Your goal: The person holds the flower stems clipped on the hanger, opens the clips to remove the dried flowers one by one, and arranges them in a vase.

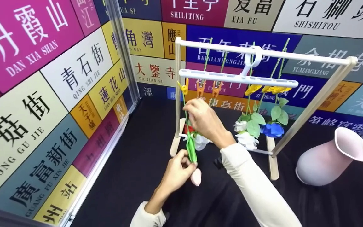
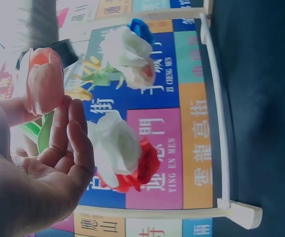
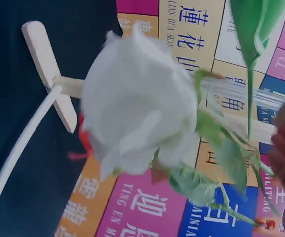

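A pink tulip [image 1: 196,177] with green leaves hangs head down below a yellow clip [image 1: 184,90] at the left end of a white hanger [image 1: 238,77]. My left hand [image 1: 176,170] holds the tulip just by its bloom, fingers curled around the leaf base; the left wrist view shows the bloom beyond the thumb. Higher up, my right hand [image 1: 205,119] pinches the tulip's stem under the clip. Behind that hand hang a white rose [image 3: 137,103] and a red rose [image 2: 147,160], near two orange clips [image 1: 215,90].
A wooden frame [image 1: 314,104] carries the hanger by its hook. White flowers [image 1: 247,140] and a blue rose [image 1: 273,130] hang from yellow clips on the right. A pink-and-grey vase [image 1: 323,162] stands at the right on the black cloth [image 1: 115,189]. Sign-covered walls [image 1: 83,72] enclose the table.
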{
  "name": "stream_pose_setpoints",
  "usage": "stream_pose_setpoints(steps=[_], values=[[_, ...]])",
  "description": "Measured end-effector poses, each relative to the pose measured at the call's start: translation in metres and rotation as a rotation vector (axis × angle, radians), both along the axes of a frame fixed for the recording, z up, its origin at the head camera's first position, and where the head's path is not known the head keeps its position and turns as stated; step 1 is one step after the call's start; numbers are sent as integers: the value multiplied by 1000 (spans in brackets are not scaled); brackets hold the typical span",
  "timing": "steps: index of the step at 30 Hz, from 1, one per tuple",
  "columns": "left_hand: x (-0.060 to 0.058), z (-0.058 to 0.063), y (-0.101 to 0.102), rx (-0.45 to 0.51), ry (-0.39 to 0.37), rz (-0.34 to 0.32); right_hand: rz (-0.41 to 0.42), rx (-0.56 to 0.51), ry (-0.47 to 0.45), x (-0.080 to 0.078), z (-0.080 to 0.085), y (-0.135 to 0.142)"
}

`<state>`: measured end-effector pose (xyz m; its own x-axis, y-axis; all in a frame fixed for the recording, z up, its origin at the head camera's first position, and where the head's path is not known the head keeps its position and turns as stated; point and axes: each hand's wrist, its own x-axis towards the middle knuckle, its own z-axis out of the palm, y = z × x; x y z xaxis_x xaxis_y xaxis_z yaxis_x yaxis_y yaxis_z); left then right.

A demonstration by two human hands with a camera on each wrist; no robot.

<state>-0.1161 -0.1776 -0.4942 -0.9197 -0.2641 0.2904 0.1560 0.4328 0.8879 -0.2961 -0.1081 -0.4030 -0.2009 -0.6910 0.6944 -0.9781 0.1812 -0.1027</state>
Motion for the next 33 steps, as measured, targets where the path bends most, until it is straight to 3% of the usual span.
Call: stream_pose_setpoints(steps=[4, 7, 16, 21, 33], values=[[4, 7, 0, 43, 5, -33, 180, 102, 63, 2, -1, 10], [5, 11, 1, 73, 15, -56, 246, 144, 82, 4, -2, 16], [12, 24, 4, 156, 69, -102, 303, 152, 103, 7, -4, 23], [12, 28, 2, 201, 94, -108, 335, 80, 89, 6, -7, 25], [1, 23, -9, 262, 160, 39, 378, -65, -25, 11, -9, 30]])
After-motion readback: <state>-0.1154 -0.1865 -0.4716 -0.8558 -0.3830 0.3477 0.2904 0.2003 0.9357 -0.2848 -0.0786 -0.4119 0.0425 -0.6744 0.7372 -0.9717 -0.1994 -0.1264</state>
